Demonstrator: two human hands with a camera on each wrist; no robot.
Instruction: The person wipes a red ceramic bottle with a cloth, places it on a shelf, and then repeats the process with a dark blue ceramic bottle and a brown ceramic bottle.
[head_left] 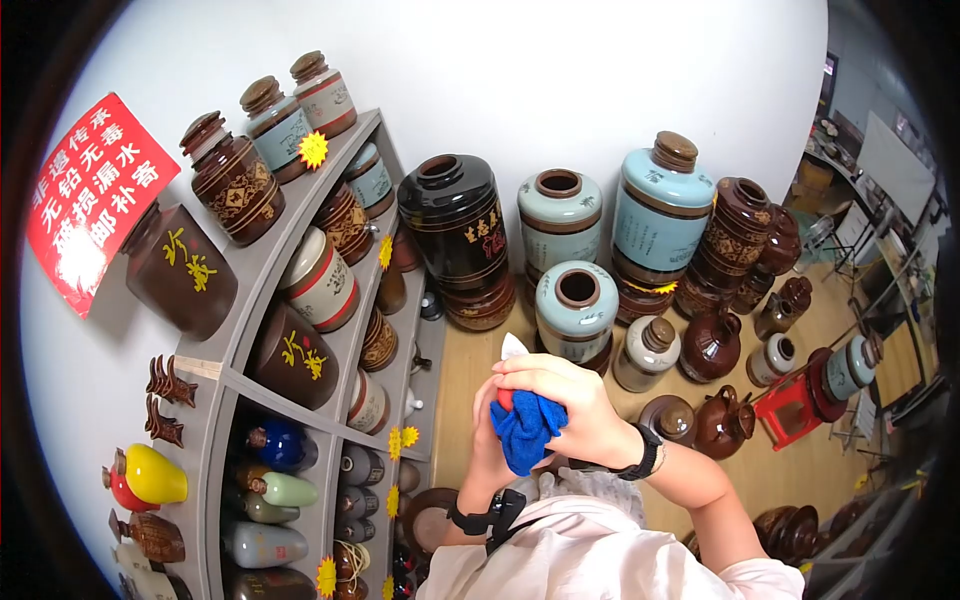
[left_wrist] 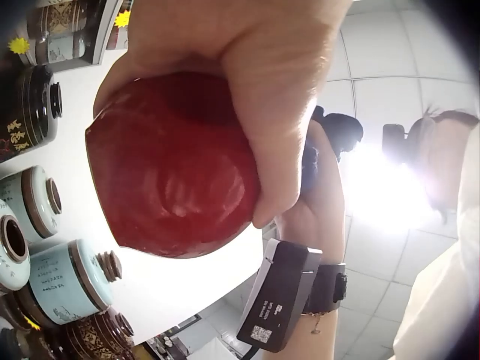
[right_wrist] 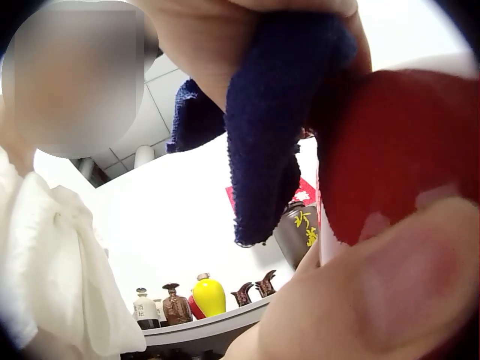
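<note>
- The left hand (head_left: 481,445) is curling round the red vessel (left_wrist: 176,169), thumb along one side; this wide hold is probably suiting such a smooth, glossy body, with steadiness mattering more than squeezing.
- The right hand (head_left: 572,390) is closing round a bunched blue cloth (head_left: 528,430), which is lying against the vessel; wiping is looking like the step in hand, so keeping cloth between fingers and glaze should be sparing it fresh prints.
- The vessel is resting between both hands, in front of the wearer's white shirt (head_left: 590,550), with no other support showing; turning it a little at a time under the cloth would be covering the whole curve.
- Loose cloth ends are hanging from the right hand; folding them in would be giving a flatter pad.
- The black wristband (head_left: 637,452) is circling the right wrist; keeping it off the glaze would be wise.
- Farther out, an open pale-blue jar (head_left: 575,325) is standing near the hands in the head view, and a shelf (head_left: 205,350) of bottles is running along the left; small strokes should be keeping elbows clear.
</note>
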